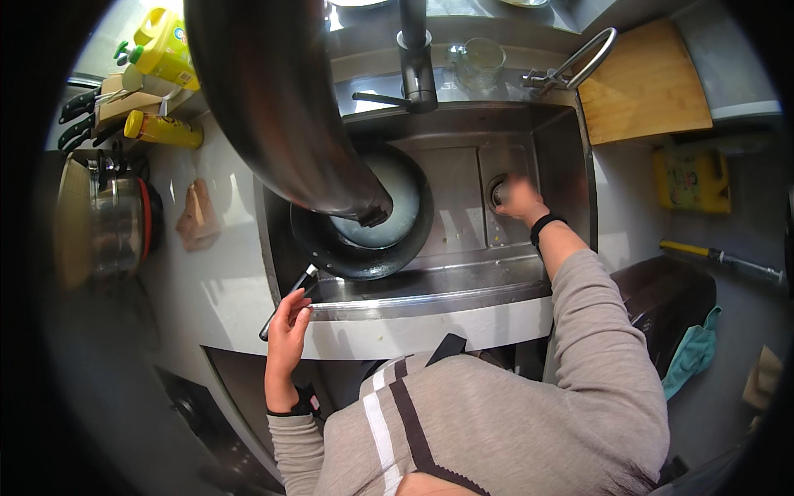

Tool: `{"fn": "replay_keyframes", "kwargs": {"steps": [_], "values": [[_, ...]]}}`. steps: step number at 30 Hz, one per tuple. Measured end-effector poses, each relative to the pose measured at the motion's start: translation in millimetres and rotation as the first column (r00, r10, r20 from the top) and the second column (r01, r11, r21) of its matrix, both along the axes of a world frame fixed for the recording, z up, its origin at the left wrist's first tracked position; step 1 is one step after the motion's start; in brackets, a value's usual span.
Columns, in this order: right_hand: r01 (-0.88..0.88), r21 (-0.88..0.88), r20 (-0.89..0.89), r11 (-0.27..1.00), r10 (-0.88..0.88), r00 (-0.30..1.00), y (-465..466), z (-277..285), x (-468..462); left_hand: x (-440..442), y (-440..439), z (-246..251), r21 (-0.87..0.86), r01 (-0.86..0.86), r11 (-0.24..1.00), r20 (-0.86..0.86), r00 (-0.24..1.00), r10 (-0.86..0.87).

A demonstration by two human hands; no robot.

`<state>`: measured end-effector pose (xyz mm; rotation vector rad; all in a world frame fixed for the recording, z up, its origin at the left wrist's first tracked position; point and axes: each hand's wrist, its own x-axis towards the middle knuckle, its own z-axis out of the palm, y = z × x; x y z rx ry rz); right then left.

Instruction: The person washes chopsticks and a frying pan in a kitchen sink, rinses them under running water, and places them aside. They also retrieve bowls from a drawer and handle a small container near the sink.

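A dark wok (366,270) with cloudy whitish liquid in it sits in the left part of the stainless steel sink (453,204). Its handle (302,282) slants over the sink's front edge. Beside that handle my left hand (289,322) is raised with its fingers loosely bent; nothing shows in its grasp. My right hand (522,199) is over the round drain (497,193) on the right side of the sink. Motion blur covers its fingers, so whether they hold something cannot be told. Small food bits lie on the sink floor near the drain.
A large dark faucet spout (285,124) hangs over the wok. Behind the sink stand a glass mug (481,62) and a small curved tap (589,62). A wooden cutting board (645,87) lies right. Knives (77,118), a yellow bottle (164,129) and a metal pot (118,217) are left.
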<state>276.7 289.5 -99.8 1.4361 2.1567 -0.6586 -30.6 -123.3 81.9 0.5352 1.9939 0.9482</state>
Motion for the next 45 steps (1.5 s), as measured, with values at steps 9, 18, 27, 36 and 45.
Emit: {"fn": "replay_keyframes", "kwargs": {"steps": [9,18,27,36,45], "values": [[0.036,0.016,0.118,0.999,-0.038,0.992,9,30,-7,-32,-24,-9,0.025,0.16,0.987,-0.601,0.791,-0.114],[0.109,0.156,-0.235,0.982,-0.07,0.969,-36,115,-36,-80,-44,-51,-0.232,0.283,0.931,-0.28,0.897,-0.343],[0.173,0.167,-0.523,0.971,-0.062,0.85,-151,152,-61,-76,-22,-38,-0.405,0.51,0.759,-0.269,0.727,-0.632],[0.315,0.11,-0.613,0.943,-0.185,0.768,-224,167,-45,-96,24,-24,-0.032,0.305,0.952,0.916,0.39,-0.094],[0.444,0.166,-0.71,0.881,-0.205,0.673,-255,171,-10,-45,52,6,-0.146,0.45,0.881,0.587,0.756,-0.289]]}}
